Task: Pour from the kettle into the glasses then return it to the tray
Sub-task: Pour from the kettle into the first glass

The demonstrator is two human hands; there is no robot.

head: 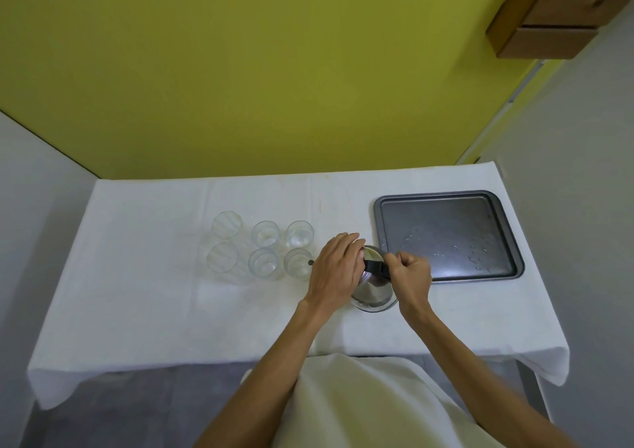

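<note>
A steel kettle with a black handle is tilted to the left, its spout over the near right glass. My right hand is closed around the handle. My left hand lies flat on the kettle's lid and left side, hiding most of the top. Several clear glasses stand in two rows left of the kettle; the far right glass holds some water. The dark tray lies to the right, with only water drops on it.
A white cloth covers the table, which stands against a yellow-green wall. The table's front edge is close to my body. A wooden shelf unit hangs at the upper right.
</note>
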